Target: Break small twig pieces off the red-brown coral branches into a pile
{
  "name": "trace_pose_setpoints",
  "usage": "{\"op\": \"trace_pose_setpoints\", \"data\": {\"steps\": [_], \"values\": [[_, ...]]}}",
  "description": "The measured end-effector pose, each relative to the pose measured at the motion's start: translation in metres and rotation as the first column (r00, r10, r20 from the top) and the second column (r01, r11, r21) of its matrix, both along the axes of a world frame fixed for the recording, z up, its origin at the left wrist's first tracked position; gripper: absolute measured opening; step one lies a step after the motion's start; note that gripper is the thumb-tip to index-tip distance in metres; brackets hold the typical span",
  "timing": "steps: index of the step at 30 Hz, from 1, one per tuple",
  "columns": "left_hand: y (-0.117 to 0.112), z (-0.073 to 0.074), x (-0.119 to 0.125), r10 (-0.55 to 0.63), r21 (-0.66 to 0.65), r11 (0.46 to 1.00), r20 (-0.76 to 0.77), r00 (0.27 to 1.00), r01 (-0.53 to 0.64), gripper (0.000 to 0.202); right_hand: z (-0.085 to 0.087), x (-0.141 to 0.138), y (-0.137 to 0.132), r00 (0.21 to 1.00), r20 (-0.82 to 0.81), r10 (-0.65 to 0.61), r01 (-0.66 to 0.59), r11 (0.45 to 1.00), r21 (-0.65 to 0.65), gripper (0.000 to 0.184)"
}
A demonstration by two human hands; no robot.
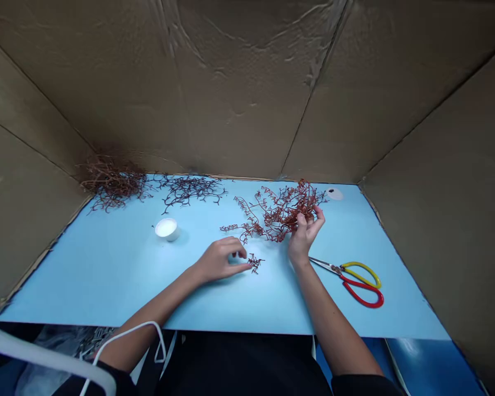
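Note:
My right hand (pixel 305 235) grips the near right side of a tangle of reddish-brown branched strands (pixel 278 212), thumb and fingers curled around part of it. Thin, jagged twig-like ends spread from this tangle to the left, over the light blue table. My left hand (pixel 226 259) is palm-down in the middle, thumb and fingers apart. Its thumb tip is at the edge of a small pile of short reddish-brown pieces (pixel 254 263), and nothing shows between its fingers. What the pieces are made of, I cannot tell.
Scissors (pixel 336 269) with one yellow and one red handle lie beside my right forearm. A small white cup (pixel 167 229) stands on the left. Brown strands (pixel 115 181) and darker branched pieces (pixel 192 188) lie along the back. A white disc (pixel 334 193) rests back right. Cardboard walls (pixel 231 110) surround the table.

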State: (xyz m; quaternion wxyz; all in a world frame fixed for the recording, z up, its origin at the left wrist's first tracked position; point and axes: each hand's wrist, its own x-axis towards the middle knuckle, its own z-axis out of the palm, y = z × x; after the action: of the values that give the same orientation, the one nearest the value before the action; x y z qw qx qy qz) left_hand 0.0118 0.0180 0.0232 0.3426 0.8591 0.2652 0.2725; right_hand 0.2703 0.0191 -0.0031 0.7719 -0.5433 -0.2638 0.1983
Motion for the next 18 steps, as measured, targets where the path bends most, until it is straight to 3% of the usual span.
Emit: {"op": "trace_pose_setpoints", "data": {"steps": [3,4,6,9,13,18], "values": [[0.028,0.015,-0.006,0.211,0.093,0.972,0.035,0.977,-0.214,0.012,0.007,0.001,0.003,0.993,-0.112,0.022,-0.017,0.999,0.039,0.070],[0.039,0.019,-0.005,0.232,0.128,0.964,0.011,0.973,-0.232,0.016,0.010,0.002,0.005,0.987,-0.157,0.026,-0.017,0.998,0.057,0.068],[0.061,0.020,0.003,0.147,0.184,0.975,-0.116,0.982,-0.124,0.056,0.016,0.002,0.007,0.972,-0.232,0.029,-0.010,0.996,0.084,0.065],[0.084,0.007,0.027,0.011,0.193,0.980,-0.301,0.954,0.049,0.078,0.028,0.001,0.010,0.952,-0.304,0.032,-0.005,0.996,0.089,0.058],[0.093,-0.011,0.051,0.014,0.189,0.981,-0.309,0.951,0.047,0.065,0.044,-0.001,0.013,0.919,-0.388,0.068,-0.026,0.993,0.112,0.046],[0.085,-0.004,0.050,0.080,0.239,0.971,-0.283,0.956,-0.011,0.057,0.063,0.018,0.016,0.910,-0.411,0.050,0.008,0.990,0.139,0.042]]}}
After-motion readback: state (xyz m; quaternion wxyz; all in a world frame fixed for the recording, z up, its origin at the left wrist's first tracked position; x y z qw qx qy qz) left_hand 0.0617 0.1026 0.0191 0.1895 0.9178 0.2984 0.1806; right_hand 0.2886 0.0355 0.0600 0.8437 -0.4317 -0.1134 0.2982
